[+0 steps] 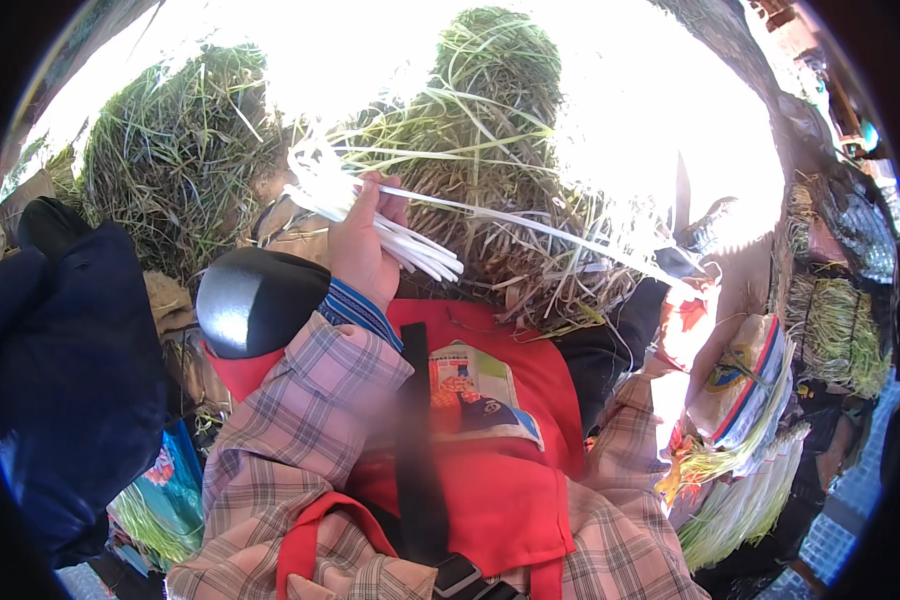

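Note:
My left hand (368, 235) is closed around a loose bundle of white stalks (420, 250) with pale tips fanning to the upper left. One long white stalk (520, 220) stretches from this bundle down to my right hand (688, 300), whose fingers pinch its end in strong sunlight; their detail is partly washed out. Heaps of green and dry grassy stalks (480, 100) lie just beyond my hands, with a darker heap (180, 150) at the upper left.
My red apron (500, 510) covers my lap, beside a black knee pad (255, 300). Dark cloth (65, 380) fills the left side. Bundles of greens (835, 335) and a striped bag (730, 385) lie at the right. Sunlight washes out the upper area.

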Demonstrator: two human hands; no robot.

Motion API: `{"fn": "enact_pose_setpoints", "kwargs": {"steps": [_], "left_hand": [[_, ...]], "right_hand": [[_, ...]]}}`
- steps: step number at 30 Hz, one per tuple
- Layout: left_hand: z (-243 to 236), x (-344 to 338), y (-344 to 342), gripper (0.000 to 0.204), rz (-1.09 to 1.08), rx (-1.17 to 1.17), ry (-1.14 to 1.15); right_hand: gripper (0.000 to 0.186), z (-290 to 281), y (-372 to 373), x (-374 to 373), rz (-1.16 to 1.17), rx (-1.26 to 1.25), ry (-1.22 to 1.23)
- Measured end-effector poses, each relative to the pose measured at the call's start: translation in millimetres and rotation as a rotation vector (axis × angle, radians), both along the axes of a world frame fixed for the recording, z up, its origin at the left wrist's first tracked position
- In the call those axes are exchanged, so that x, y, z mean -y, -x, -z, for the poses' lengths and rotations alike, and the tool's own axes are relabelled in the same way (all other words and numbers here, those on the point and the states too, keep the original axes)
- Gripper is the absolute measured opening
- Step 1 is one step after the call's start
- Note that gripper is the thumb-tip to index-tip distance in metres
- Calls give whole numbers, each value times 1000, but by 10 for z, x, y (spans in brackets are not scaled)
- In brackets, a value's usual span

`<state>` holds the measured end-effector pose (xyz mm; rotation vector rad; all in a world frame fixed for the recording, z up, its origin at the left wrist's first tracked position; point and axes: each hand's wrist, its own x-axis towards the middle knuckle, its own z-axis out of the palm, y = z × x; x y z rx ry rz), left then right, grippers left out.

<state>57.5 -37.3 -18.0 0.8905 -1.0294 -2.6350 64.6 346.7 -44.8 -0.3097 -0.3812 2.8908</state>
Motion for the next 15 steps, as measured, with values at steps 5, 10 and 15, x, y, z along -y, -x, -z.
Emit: {"fn": "enact_pose_setpoints", "kwargs": {"steps": [5,10,15], "left_hand": [[27,47,23,18,0,-38,44],[0,-46,8,20,91,-44,105],[-42,-90,-37,19,149,-38,132]], "right_hand": [[23,27,-87,-515,125,577,-781],[25,-177,28,603,-176,116,-2365],[22,-320,105,1902,-41,-529,-2213]]}}
